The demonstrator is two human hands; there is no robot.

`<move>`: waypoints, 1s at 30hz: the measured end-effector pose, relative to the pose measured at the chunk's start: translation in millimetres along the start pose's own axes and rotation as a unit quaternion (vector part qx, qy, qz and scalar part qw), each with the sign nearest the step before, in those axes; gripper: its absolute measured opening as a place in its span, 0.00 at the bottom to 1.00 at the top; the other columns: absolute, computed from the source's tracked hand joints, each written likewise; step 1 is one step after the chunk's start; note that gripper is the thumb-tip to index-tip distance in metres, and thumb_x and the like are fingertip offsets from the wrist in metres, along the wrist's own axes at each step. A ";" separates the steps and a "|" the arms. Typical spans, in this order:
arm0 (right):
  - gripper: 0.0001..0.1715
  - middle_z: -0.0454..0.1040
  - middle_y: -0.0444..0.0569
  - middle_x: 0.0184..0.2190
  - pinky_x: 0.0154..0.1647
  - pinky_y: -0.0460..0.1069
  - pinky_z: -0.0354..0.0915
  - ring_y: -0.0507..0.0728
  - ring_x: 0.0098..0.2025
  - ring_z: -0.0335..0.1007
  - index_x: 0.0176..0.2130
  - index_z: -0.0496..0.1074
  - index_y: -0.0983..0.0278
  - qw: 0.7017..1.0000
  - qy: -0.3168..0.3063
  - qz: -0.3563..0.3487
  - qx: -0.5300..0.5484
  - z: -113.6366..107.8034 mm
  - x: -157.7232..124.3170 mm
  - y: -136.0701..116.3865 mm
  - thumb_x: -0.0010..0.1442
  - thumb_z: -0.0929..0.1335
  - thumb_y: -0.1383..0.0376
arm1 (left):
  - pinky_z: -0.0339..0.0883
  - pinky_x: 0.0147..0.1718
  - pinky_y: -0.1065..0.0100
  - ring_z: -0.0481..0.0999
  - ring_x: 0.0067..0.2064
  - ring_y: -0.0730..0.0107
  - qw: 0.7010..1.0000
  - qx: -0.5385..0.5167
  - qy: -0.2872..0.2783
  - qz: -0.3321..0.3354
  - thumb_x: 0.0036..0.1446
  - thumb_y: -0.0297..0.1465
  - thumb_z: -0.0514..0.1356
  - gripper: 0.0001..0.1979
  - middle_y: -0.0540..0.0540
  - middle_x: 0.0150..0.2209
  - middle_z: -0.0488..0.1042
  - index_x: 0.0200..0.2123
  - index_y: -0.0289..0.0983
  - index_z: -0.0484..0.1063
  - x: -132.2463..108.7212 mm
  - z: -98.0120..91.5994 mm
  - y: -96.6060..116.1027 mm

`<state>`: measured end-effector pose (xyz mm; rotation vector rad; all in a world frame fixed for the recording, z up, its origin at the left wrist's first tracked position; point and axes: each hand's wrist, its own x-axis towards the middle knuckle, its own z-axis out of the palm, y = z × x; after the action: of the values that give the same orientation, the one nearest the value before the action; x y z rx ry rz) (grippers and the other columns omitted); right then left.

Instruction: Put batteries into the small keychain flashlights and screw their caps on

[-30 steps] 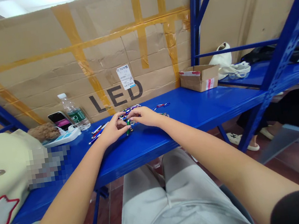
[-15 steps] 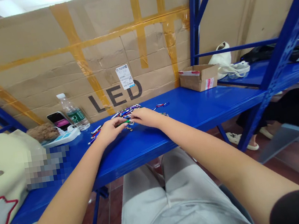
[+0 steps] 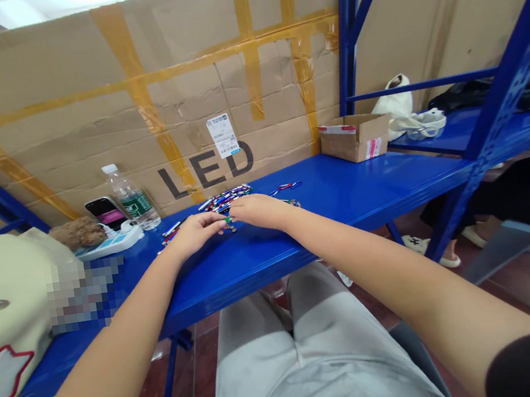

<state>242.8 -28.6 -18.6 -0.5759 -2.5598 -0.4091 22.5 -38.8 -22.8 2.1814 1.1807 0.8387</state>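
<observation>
My left hand (image 3: 195,233) and my right hand (image 3: 259,211) meet over the blue shelf top (image 3: 249,260). Between their fingertips is a small green piece (image 3: 227,220), too small to name; both hands pinch it. Just behind the hands lies a pile of shiny slim pieces (image 3: 225,197) in blue, red and silver. More of these slim pieces (image 3: 171,232) lie left of my left hand. A thin red and blue loop-shaped piece (image 3: 286,187) rests beyond my right hand. Tiny brownish bits (image 3: 232,228) show below the fingertips, partly hidden.
At the left stand a cream bag (image 3: 4,274), a power strip (image 3: 113,241), a phone (image 3: 105,211) and a water bottle (image 3: 133,197). An open carton (image 3: 355,138) sits at the right, near a blue post (image 3: 495,48). Taped cardboard (image 3: 88,131) backs the shelf.
My fingers have shifted slightly around the green piece, which now shows less and sits a little lower. The view has moved slightly.
</observation>
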 end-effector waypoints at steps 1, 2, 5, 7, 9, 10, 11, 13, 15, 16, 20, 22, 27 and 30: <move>0.08 0.75 0.54 0.37 0.42 0.49 0.62 0.56 0.40 0.69 0.35 0.72 0.69 0.999 0.013 0.012 0.032 0.1 -0.6 0.8 0.64 0.64 0.71 | 0.71 0.37 0.63 0.77 0.34 0.64 1.000 0.015 0.011 0.022 0.53 0.47 0.62 0.21 0.43 0.36 0.80 0.40 0.35 0.78 0.2 0.5 1.1; 0.08 0.75 0.53 0.36 0.42 0.49 0.62 0.55 0.39 0.69 0.35 0.72 0.68 0.997 0.028 0.028 0.070 0.5 -1.6 1.9 0.64 0.64 0.70 | 0.71 0.38 0.63 0.77 0.35 0.63 0.998 0.040 0.027 0.047 0.53 0.46 0.62 0.21 0.43 0.36 0.80 0.40 0.35 0.78 0.3 1.1 2.8; 0.07 0.74 0.47 0.29 0.39 0.48 0.62 0.53 0.34 0.69 0.33 0.71 0.67 0.969 0.046 0.098 0.223 3.9 -5.5 5.7 0.63 0.65 0.69 | 0.70 0.42 0.62 0.77 0.39 0.62 0.974 0.155 0.070 0.152 0.56 0.44 0.61 0.17 0.44 0.37 0.80 0.39 0.37 0.78 0.4 2.4 9.2; 0.06 0.71 0.44 0.24 0.35 0.47 0.63 0.52 0.30 0.68 0.32 0.70 0.66 0.926 0.027 0.153 0.344 7.4 -8.1 8.1 0.62 0.66 0.68 | 0.69 0.42 0.63 0.77 0.40 0.62 0.943 0.224 0.080 0.231 0.59 0.43 0.58 0.16 0.43 0.38 0.80 0.39 0.38 0.78 0.3 2.9 12.2; 0.07 0.69 0.41 0.22 0.32 0.45 0.63 0.50 0.27 0.67 0.30 0.68 0.66 0.866 0.011 0.202 0.458 10.7 -9.7 9.7 0.61 0.66 0.66 | 0.69 0.42 0.63 0.78 0.40 0.63 0.917 0.266 0.096 0.283 0.61 0.41 0.56 0.15 0.43 0.37 0.80 0.39 0.39 0.78 0.4 3.4 13.2; 0.09 0.68 0.41 0.22 0.31 0.45 0.63 0.49 0.26 0.66 0.29 0.66 0.65 0.831 0.004 0.221 0.510 12.0 -9.9 10.1 0.61 0.67 0.65 | 0.68 0.42 0.63 0.78 0.41 0.63 0.907 0.281 0.108 0.295 0.62 0.41 0.56 0.15 0.42 0.38 0.80 0.39 0.39 0.78 0.6 3.7 13.1; 0.10 0.68 0.40 0.22 0.31 0.45 0.64 0.48 0.25 0.65 0.29 0.65 0.65 0.797 -0.005 0.237 0.556 12.8 -9.7 10.2 0.61 0.66 0.64 | 0.68 0.43 0.63 0.78 0.42 0.63 0.901 0.291 0.119 0.300 0.62 0.40 0.56 0.14 0.42 0.38 0.80 0.38 0.39 0.78 0.9 4.2 12.7; 0.12 0.66 0.39 0.22 0.30 0.45 0.64 0.47 0.23 0.63 0.28 0.62 0.64 0.750 -0.029 0.258 0.608 13.4 -8.2 9.2 0.63 0.65 0.63 | 0.68 0.44 0.62 0.78 0.43 0.62 0.904 0.284 0.131 0.293 0.62 0.41 0.56 0.14 0.42 0.39 0.80 0.38 0.40 0.78 1.7 5.0 11.5; 0.13 0.65 0.39 0.22 0.29 0.45 0.63 0.47 0.22 0.62 0.28 0.61 0.64 0.775 -0.037 0.263 0.574 12.6 -5.4 6.8 0.65 0.62 0.63 | 0.68 0.44 0.62 0.77 0.42 0.62 0.926 0.242 0.134 0.259 0.60 0.43 0.58 0.15 0.42 0.38 0.80 0.38 0.39 0.79 2.6 5.2 9.8; 0.13 0.65 0.40 0.22 0.29 0.45 0.62 0.48 0.23 0.62 0.29 0.61 0.64 0.814 -0.025 0.255 0.522 11.8 -3.8 5.3 0.66 0.61 0.64 | 0.69 0.44 0.63 0.77 0.41 0.62 0.940 0.213 0.135 0.228 0.58 0.44 0.59 0.16 0.43 0.38 0.80 0.38 0.38 0.79 2.9 4.9 8.7; 0.13 0.71 0.48 0.31 0.38 0.48 0.60 0.52 0.33 0.66 0.32 0.65 0.66 0.952 0.045 0.172 0.247 7.7 0.9 0.4 0.68 0.60 0.65 | 0.69 0.45 0.62 0.78 0.41 0.60 0.985 0.090 0.114 0.088 0.53 0.47 0.62 0.20 0.43 0.40 0.80 0.40 0.37 0.78 3.3 2.6 3.2; 0.12 0.73 0.52 0.36 0.40 0.48 0.59 0.54 0.38 0.67 0.35 0.68 0.67 0.972 0.044 0.146 0.177 6.0 1.0 -0.1 0.68 0.60 0.65 | 0.69 0.45 0.60 0.78 0.41 0.59 0.992 0.043 0.104 0.055 0.52 0.48 0.63 0.22 0.42 0.41 0.80 0.42 0.36 0.78 3.0 1.7 1.0; 0.12 0.75 0.52 0.36 0.39 0.47 0.58 0.54 0.37 0.68 0.36 0.70 0.66 0.976 0.042 0.126 0.171 3.8 -3.0 -0.6 0.67 0.60 0.66 | 0.68 0.47 0.59 0.77 0.43 0.58 0.989 0.052 0.123 0.064 0.51 0.47 0.64 0.22 0.42 0.41 0.80 0.41 0.36 0.78 1.2 2.3 4.7; 0.13 0.72 0.46 0.27 0.36 0.46 0.58 0.51 0.31 0.66 0.31 0.68 0.66 0.956 0.048 0.134 0.258 3.3 -4.7 -2.5 0.67 0.60 0.66 | 0.68 0.48 0.60 0.76 0.43 0.59 0.973 0.119 0.155 0.119 0.52 0.47 0.63 0.20 0.43 0.40 0.80 0.38 0.38 0.79 -0.4 3.5 11.0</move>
<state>244.0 -31.0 -24.2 -0.6663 -2.3138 0.3129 30.9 -45.0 -17.7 2.4888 1.2315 1.2318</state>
